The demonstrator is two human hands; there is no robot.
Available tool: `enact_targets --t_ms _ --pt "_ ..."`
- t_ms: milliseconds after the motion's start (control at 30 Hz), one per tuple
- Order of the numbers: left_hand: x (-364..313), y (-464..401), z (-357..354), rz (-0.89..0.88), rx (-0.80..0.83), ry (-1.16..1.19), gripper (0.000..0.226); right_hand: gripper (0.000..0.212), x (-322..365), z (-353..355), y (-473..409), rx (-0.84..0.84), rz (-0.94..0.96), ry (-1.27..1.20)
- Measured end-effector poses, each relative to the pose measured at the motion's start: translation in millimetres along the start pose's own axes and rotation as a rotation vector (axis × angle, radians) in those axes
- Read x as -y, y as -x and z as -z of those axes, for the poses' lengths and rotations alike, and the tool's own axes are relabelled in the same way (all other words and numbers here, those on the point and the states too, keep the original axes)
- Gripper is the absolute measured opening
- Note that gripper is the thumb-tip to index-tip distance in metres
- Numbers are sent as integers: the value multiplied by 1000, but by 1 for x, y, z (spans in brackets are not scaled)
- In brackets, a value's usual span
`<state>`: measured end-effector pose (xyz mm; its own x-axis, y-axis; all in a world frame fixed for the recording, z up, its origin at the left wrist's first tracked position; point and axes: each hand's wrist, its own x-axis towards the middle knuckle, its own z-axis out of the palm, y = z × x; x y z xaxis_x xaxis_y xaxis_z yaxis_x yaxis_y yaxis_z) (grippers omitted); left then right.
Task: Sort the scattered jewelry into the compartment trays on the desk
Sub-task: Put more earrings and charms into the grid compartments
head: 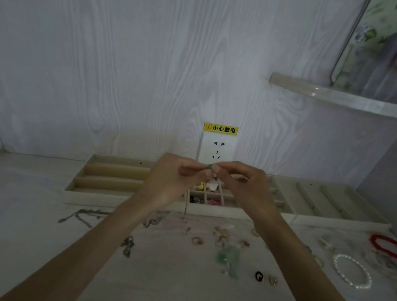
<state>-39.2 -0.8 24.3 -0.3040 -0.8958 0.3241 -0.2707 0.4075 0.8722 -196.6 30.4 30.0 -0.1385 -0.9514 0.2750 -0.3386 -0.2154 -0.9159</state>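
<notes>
Both hands meet in the air above the middle tray (pixel 217 211), just in front of the wall socket (pixel 217 149). The left hand (pixel 173 181) and right hand (pixel 241 180) each pinch a small green piece (pixel 209 167) between thumb and fingertips, so it sits between the two hands, level with the socket's lower edge; it is too small and blurred to tell its long axis or which way it points. Three beige trays lie side by side against the wall. The left tray (pixel 103 183), left of the middle tray, has long slots running left to right and nothing seen in them. The middle tray is split into small square cells — the ones visible between the hands hold a yellow piece, a pale pink-white piece, a dark piece and a pink piece. The right tray (pixel 335 207) has long slots running toward the wall. In front of the middle tray the desk (pixel 22 216) is strewn with jewelry: grey chains (pixel 84 215) to the front left, small rings (pixel 197 240) and a green pendant (pixel 229 258) straight in front, a black ring (pixel 259 276) further forward. To the front right lie a white bead bracelet (pixel 351 270) and a red bead bracelet (pixel 386 244), the red one near the desk's right edge. The desk's near left part — well left of the chains — is bare.
</notes>
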Motion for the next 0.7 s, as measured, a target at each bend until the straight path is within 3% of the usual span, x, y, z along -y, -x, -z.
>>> enact_targets --t_ms 133,300,433,700 --pt "-1 -39 -17 -104 -43 -295 19 8 -4 20 -28 -71 -66 23" --pt "0 -70 -38 -184 -56 -430 18 16 -19 42 -56 -21 -114 31" --pt "13 -86 -43 -160 63 -553 20 19 -41 49 -73 18 -118 105" --pt "36 -97 -57 -211 399 -1015 39 12 -71 50 -96 137 -60 454"
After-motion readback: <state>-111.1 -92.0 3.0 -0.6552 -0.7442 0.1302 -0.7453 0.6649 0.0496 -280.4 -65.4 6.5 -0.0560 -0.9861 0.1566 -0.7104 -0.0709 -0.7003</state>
